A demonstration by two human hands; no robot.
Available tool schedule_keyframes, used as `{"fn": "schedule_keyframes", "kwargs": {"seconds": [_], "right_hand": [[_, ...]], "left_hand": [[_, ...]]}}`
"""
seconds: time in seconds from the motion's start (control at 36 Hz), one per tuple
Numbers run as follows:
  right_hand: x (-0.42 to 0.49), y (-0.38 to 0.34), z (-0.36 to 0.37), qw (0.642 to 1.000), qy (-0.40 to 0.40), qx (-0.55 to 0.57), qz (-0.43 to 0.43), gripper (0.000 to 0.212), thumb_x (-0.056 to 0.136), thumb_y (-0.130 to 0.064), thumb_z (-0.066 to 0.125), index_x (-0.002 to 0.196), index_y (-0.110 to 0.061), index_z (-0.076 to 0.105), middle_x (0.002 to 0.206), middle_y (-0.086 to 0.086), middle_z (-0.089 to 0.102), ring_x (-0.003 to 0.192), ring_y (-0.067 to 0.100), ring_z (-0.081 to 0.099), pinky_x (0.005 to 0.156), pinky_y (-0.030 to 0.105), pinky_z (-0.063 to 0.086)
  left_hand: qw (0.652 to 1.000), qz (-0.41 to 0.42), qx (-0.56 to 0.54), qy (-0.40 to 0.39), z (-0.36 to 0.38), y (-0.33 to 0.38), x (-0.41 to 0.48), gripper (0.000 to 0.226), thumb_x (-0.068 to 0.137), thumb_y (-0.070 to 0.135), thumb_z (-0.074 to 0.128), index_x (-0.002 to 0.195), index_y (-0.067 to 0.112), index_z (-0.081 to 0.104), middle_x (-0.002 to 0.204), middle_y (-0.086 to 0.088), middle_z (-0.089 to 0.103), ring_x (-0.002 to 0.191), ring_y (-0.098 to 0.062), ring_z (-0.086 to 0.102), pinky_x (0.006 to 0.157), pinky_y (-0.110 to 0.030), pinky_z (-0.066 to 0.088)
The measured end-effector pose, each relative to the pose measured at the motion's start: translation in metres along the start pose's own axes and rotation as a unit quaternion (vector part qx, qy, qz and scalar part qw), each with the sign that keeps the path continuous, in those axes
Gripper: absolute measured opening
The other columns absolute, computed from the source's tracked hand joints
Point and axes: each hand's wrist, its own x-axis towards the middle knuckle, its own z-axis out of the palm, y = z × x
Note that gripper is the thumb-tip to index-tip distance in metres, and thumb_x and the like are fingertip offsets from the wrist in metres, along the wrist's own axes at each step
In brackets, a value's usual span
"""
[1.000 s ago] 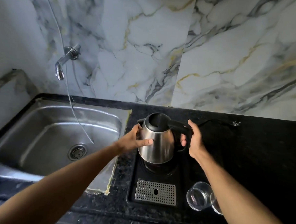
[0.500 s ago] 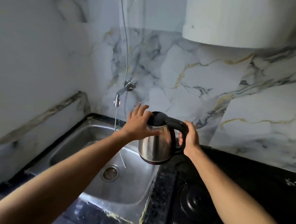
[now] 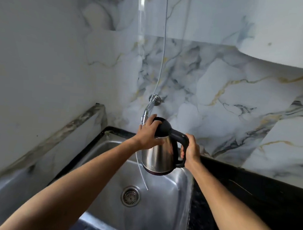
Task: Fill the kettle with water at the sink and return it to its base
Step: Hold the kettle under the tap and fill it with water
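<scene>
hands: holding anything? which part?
Both hold the kettle above the sink. Right hand grips the black handle; left hand steadies the upper body, fingers on the lid.

The kettle (image 3: 159,154), on its base a second ago, now hangs over the sink (image 3: 175,193) at 12 o'clock from the drain (image 3: 130,196), just under the tap (image 3: 150,106)
</scene>
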Motion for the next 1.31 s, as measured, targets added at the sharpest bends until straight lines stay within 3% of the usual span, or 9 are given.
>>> {"fn": "schedule_keyframes", "kwargs": {"seconds": [0.14,0.31,0.44,0.5,0.58,0.69,0.94,1.19,1.31], "right_hand": [[0.012,0.020,0.016,1.000,0.018,-0.006,-0.001,0.050,0.066,-0.056,0.057,0.040,-0.015,0.049,0.034,0.006,0.038,0.029,0.022,0.030,0.035,0.025,0.023],[0.021,0.043,0.042,0.999,0.037,0.006,0.008,0.050,0.072,-0.054,0.056,0.041,-0.015,0.045,0.034,0.003,0.038,0.029,0.018,0.031,0.034,0.025,0.021],[0.031,0.065,0.054,0.997,0.059,0.032,0.028,0.048,0.081,-0.044,0.057,0.047,-0.011,0.049,0.036,0.003,0.042,0.029,0.016,0.035,0.033,0.021,0.024],[0.034,0.070,0.057,0.998,0.051,0.031,0.033,0.050,0.081,-0.044,0.058,0.045,-0.010,0.050,0.036,0.005,0.041,0.029,0.017,0.034,0.033,0.021,0.023],[0.041,0.075,0.063,0.998,0.048,0.032,0.039,0.055,0.084,-0.043,0.059,0.040,-0.012,0.048,0.034,0.005,0.039,0.028,0.018,0.032,0.033,0.021,0.022],[0.055,0.082,0.069,0.998,0.044,0.025,0.042,0.056,0.086,-0.043,0.058,0.040,-0.011,0.049,0.034,0.006,0.040,0.028,0.018,0.034,0.034,0.023,0.023],[0.072,0.090,0.075,0.998,0.038,0.019,0.054,0.053,0.083,-0.043,0.060,0.039,-0.015,0.054,0.037,0.005,0.042,0.034,0.021,0.035,0.041,0.029,0.026],[0.076,0.091,0.075,0.996,0.048,0.034,0.069,0.047,0.084,-0.043,0.060,0.051,-0.010,0.054,0.038,0.004,0.043,0.031,0.017,0.037,0.035,0.023,0.028],[0.076,0.089,0.076,0.996,0.044,0.038,0.067,0.042,0.081,-0.042,0.063,0.053,-0.012,0.062,0.049,0.008,0.050,0.043,0.021,0.046,0.047,0.029,0.035]], "left_hand": [[0.995,0.067,0.070,-0.009,-0.010,-0.014,0.019,0.075,0.080,0.023,0.074,0.143,0.009,0.037,0.164,-0.017,-0.001,0.151,-0.033,0.010,0.121,-0.047,0.010],[0.984,0.173,0.040,0.012,-0.004,-0.008,0.038,0.090,0.084,0.049,0.069,0.154,0.017,0.023,0.166,-0.012,0.000,0.147,-0.034,0.020,0.117,-0.043,0.023],[0.982,0.036,-0.171,0.075,0.000,-0.038,0.064,0.058,0.097,0.039,0.053,0.148,0.016,0.037,0.155,-0.012,0.039,0.138,-0.026,0.042,0.113,-0.039,0.035],[0.978,-0.060,-0.140,0.140,0.000,-0.063,0.075,0.043,0.096,0.033,0.053,0.134,0.012,0.048,0.134,-0.017,0.054,0.115,-0.032,0.057,0.097,-0.045,0.047],[0.982,-0.140,-0.046,0.116,0.003,-0.097,0.087,0.045,0.092,0.041,0.059,0.123,0.009,0.050,0.117,-0.018,0.061,0.105,-0.037,0.059,0.086,-0.046,0.049],[0.988,-0.139,0.028,0.063,0.013,-0.108,0.104,0.050,0.087,0.053,0.063,0.111,0.010,0.054,0.108,-0.015,0.066,0.100,-0.037,0.061,0.080,-0.044,0.047],[0.983,-0.139,0.109,0.051,0.013,-0.099,0.131,0.033,0.086,0.040,0.066,0.092,0.008,0.065,0.092,-0.016,0.072,0.086,-0.038,0.067,0.062,-0.035,0.041],[0.985,-0.134,0.106,-0.038,0.002,-0.101,0.142,0.027,0.084,0.036,0.062,0.078,0.011,0.052,0.076,-0.008,0.057,0.072,-0.030,0.054,0.065,-0.034,0.041],[0.984,-0.135,0.080,-0.079,-0.001,-0.105,0.145,0.023,0.083,0.034,0.062,0.076,0.015,0.051,0.068,-0.001,0.051,0.073,-0.028,0.054,0.067,-0.033,0.042]]}}
